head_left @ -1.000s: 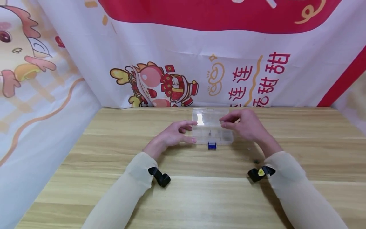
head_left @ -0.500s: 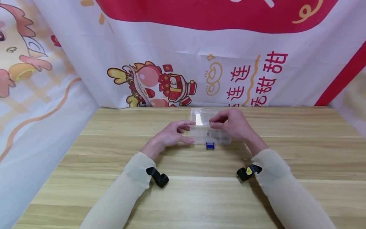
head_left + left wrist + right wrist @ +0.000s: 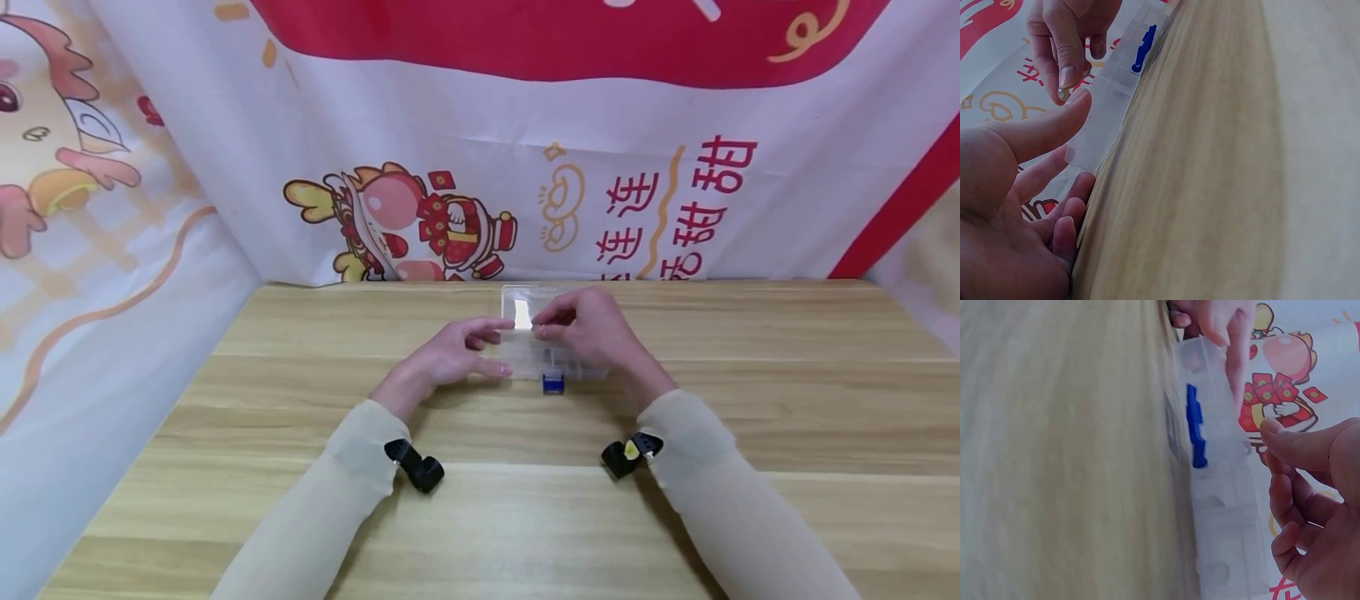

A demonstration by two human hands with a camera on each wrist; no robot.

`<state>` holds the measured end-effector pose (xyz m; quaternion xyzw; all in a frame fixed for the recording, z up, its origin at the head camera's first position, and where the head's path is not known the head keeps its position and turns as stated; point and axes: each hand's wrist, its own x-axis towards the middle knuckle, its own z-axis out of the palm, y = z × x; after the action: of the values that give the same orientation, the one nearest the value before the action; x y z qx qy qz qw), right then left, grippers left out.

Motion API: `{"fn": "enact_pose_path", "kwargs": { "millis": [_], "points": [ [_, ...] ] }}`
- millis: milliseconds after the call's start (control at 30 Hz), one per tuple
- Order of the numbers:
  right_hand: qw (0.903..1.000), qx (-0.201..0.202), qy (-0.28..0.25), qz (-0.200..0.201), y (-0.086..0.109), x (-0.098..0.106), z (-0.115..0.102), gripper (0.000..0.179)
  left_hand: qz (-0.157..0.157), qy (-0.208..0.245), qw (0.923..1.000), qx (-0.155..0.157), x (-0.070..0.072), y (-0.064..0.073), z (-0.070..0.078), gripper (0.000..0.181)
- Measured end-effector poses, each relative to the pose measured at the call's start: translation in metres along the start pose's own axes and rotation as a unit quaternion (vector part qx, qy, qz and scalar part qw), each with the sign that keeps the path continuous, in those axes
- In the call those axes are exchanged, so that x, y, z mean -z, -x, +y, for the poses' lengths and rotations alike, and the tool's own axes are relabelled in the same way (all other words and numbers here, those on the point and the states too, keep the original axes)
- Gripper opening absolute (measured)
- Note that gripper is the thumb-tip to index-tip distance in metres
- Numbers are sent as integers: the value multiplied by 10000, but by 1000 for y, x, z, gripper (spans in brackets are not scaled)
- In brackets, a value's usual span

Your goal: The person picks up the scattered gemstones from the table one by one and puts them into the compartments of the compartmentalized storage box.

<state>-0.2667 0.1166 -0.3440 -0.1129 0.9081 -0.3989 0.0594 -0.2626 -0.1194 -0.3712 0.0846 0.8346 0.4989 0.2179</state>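
Note:
A clear plastic compartment box (image 3: 525, 358) with a blue latch (image 3: 553, 383) stands at the back of the table, its lid (image 3: 512, 300) raised behind it. My left hand (image 3: 457, 350) holds the box's left end, thumb at the front corner and index finger near the hinge. Over the box's left part, my right hand (image 3: 588, 325) pinches a small, pale, shiny, bead-like piece (image 3: 1063, 94) between thumb and index finger. Its exact kind cannot be made out. Faint roundish shapes (image 3: 1215, 572) show through the compartment walls in the right wrist view.
The wooden table (image 3: 480, 517) runs back to a printed cloth wall (image 3: 442, 108). Another printed cloth (image 3: 135, 333) borders the left side. Each forearm carries a black wrist camera, such as the left camera (image 3: 423, 471).
My right hand has moved left across the box, from its right end to its left part, still pinching the small piece. The left hand has stayed at the box's left end.

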Motion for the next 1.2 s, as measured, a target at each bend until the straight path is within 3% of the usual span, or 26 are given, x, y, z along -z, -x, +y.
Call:
{"fn": "enact_pose_path", "kwargs": {
  "millis": [333,1200],
  "points": [
    [9996,-258,53,-124,3,-11,-5,11,-20,55,10000,-26,-2,0,0,71],
    [9979,279,561,-179,4,-19,-11,10,12,64,10000,-19,-1,0,0,72]
  ]
}}
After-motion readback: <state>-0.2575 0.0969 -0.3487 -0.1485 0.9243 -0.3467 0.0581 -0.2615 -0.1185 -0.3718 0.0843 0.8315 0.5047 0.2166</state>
